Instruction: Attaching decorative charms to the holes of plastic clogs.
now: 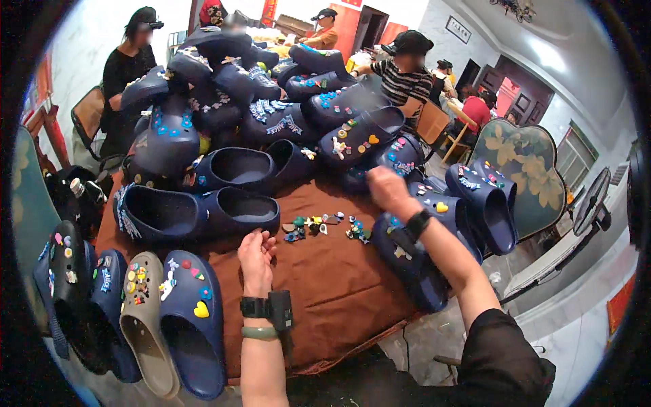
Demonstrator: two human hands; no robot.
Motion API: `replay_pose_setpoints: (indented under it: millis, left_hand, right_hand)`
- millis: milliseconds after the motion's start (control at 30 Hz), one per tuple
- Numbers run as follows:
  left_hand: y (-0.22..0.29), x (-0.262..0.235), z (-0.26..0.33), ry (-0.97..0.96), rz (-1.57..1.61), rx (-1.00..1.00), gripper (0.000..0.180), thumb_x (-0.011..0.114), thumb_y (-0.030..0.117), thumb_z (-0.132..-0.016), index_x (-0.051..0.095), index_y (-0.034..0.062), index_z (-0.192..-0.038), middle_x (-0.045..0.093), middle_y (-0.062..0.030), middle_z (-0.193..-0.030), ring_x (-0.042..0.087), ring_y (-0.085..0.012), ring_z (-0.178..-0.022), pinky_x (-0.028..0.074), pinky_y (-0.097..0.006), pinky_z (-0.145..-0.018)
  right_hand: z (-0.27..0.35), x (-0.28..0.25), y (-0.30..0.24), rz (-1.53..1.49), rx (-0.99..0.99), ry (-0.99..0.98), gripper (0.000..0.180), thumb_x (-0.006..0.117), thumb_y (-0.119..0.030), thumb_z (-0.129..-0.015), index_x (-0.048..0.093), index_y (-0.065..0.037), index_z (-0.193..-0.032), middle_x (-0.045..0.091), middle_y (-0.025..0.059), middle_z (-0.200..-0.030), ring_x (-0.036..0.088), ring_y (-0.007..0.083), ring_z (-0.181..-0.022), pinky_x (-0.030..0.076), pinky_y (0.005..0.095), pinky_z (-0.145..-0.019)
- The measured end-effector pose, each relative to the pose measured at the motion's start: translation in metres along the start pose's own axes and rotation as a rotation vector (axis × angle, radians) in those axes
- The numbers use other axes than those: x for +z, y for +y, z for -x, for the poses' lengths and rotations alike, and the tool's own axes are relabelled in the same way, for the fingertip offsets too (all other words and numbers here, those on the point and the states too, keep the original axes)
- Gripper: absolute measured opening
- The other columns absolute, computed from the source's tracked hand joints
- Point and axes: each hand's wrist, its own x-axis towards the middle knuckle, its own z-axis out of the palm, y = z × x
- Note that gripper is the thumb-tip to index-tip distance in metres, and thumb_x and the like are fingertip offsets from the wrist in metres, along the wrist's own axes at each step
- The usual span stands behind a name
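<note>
My left hand (257,256) rests palm up on the brown cloth, its fingers loosely curled and nothing visible in it. Just beyond it lies a navy clog (239,209) without charms on the part I can see. A small heap of colourful shoe charms (313,226) sits to the right of that hand, with a second cluster of charms (357,230) beside it. My right hand (393,192) is closed and raised above the navy clogs at the right; its fingertips are hidden. Below its wrist is a decorated navy clog (401,261).
Navy clogs with charms are piled high (274,119) at the back. A beige clog (144,319) and a navy clog (193,325) stand at the left edge with others. More clogs (485,203) line the right edge by a chair back (522,166). Several people work behind.
</note>
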Motion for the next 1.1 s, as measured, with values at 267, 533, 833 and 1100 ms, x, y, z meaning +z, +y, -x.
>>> replay_pose_setpoints:
  millis: [267,533,833,1100]
  left_hand:
    - [0.005,0.011,0.008,0.017,0.04,-0.008,0.019,0.054,0.018,-0.093,0.056,0.0064,-0.108,0.061,-0.0034,-0.092,0.061,-0.0129,-0.075,0.049,-0.026,-0.062]
    - [0.004,0.003,0.004,-0.006,0.01,-0.008,0.017,0.054,0.017,-0.093,0.057,0.007,-0.107,0.061,-0.004,-0.092,0.061,-0.0127,-0.074,0.049,-0.025,-0.062]
    - [-0.005,-0.002,-0.006,-0.026,0.015,-0.043,0.021,0.054,0.014,-0.093,0.055,0.0044,-0.111,0.062,-0.0059,-0.093,0.061,-0.0143,-0.076,0.05,-0.025,-0.06]
    - [0.0,-0.011,0.0,-0.233,-1.11,1.104,0.02,0.056,0.01,-0.088,0.058,0.0029,-0.107,0.063,-0.007,-0.09,0.062,-0.0154,-0.076,0.049,-0.027,-0.055]
  right_hand:
    - [0.009,0.024,0.096,-0.012,0.164,0.166,0.043,0.051,0.004,-0.076,0.054,-0.003,-0.117,0.057,0.0183,-0.115,0.055,0.0361,-0.1,0.046,0.0413,-0.088]
    - [0.017,0.004,0.07,-0.226,0.068,0.365,0.022,0.05,0.003,-0.078,0.06,-0.003,-0.097,0.06,0.0185,-0.091,0.056,0.0375,-0.088,0.045,0.0447,-0.08]
    - [0.036,0.004,-0.046,-0.434,-0.19,-0.077,0.031,0.056,-0.004,-0.078,0.053,-0.007,-0.108,0.055,0.0158,-0.106,0.053,0.036,-0.104,0.049,0.0429,-0.083]
    - [0.074,-0.068,-0.033,-0.327,-0.224,-0.027,0.029,0.058,-0.008,-0.08,0.056,-0.003,-0.109,0.057,0.0171,-0.114,0.056,0.0351,-0.106,0.05,0.0407,-0.087]
